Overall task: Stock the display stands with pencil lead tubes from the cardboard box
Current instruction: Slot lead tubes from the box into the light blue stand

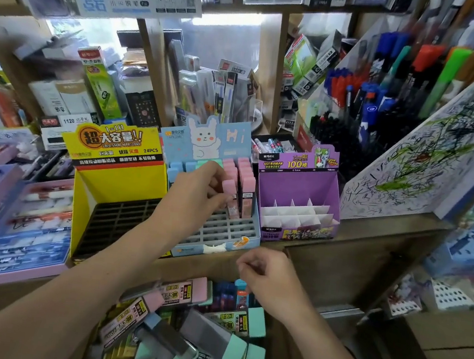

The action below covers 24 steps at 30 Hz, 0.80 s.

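My left hand [198, 192] pinches a pink-capped lead tube [231, 196] and holds it upright over the grid of the blue bunny display stand [217, 233], next to a block of pink tubes [242, 177] standing in its back right slots. Blue and green capped tubes [189, 166] stand in its back left. My right hand [265, 275] hovers with curled fingers above the cardboard box, close over a blue-capped tube [241, 294]; I cannot tell whether it touches it. The box holds several loose tubes [181, 330] with pink, mint and blue caps.
A yellow display stand [116, 176] with a black grid sits left of the blue one; a purple stand [299, 199] with white dividers sits right. Trays of stationery [15, 226] lie at the left. Marker racks [390, 87] and a scribbled test board [429, 161] rise at the right.
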### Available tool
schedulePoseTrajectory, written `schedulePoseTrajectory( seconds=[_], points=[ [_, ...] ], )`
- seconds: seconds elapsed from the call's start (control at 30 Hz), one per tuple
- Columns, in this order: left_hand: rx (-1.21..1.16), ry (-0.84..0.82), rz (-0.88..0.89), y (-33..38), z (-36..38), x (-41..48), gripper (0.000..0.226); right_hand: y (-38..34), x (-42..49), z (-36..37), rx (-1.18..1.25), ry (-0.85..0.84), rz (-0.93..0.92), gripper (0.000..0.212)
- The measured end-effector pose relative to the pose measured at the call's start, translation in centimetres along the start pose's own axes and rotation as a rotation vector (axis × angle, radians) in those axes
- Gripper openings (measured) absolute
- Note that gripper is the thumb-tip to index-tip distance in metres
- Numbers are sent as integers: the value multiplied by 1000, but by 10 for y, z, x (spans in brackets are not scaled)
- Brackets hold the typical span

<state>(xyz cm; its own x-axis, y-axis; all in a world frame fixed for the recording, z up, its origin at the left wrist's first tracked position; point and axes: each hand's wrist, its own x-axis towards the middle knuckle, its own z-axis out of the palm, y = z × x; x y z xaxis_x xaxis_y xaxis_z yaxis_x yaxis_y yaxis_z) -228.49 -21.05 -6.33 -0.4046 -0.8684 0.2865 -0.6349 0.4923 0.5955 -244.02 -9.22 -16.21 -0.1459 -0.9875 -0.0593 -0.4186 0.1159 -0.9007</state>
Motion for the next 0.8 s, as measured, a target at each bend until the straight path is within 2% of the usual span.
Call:
schedulePoseTrajectory(
  seconds=[0.2, 0.4, 0.57, 0.7, 0.8],
  points=[
    [133, 44, 75, -1, 11, -1, 24, 2, 0, 0, -17, -20, 11, 15],
    [51, 73, -4, -4, 12, -5, 39, 3, 0, 0, -32, -33, 11, 15],
    [347, 252, 115, -13, -5, -1, 19, 1, 1, 1, -32, -30, 8, 18],
    [401, 256, 136, -17, -9, 6, 35, 1, 1, 1, -28, -33, 15, 16],
    [402, 251, 173, -15, -7, 8, 33, 1, 0, 0, -24, -36, 22, 15]
  ],
)
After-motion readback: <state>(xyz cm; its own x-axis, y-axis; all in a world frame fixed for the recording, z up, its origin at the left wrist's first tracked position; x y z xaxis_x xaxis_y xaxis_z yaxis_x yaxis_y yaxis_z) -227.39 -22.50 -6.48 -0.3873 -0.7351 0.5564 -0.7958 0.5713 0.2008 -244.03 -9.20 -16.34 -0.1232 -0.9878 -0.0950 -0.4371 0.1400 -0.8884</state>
